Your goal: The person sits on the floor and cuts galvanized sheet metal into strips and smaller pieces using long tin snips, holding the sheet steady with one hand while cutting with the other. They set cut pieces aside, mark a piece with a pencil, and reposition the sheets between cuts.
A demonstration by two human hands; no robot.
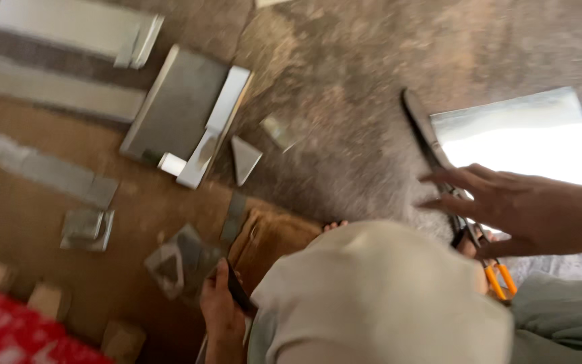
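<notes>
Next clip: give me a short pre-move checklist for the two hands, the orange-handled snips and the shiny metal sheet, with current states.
1. Right hand over orange-handled metal snips: ok, fingers spread above them.
2. Firm grip on snips: cannot tell, blurred.
3. Shiny flat metal sheet lying flat on the floor: ok.
4. Left hand holding a dark object: ok; which object, cannot tell.
5. Snips' blade position on the sheet: cannot tell.

a dusty floor (345, 81) carries metal strips (48, 87), a shiny sheet (527, 135) and offcuts (244, 158).
</notes>
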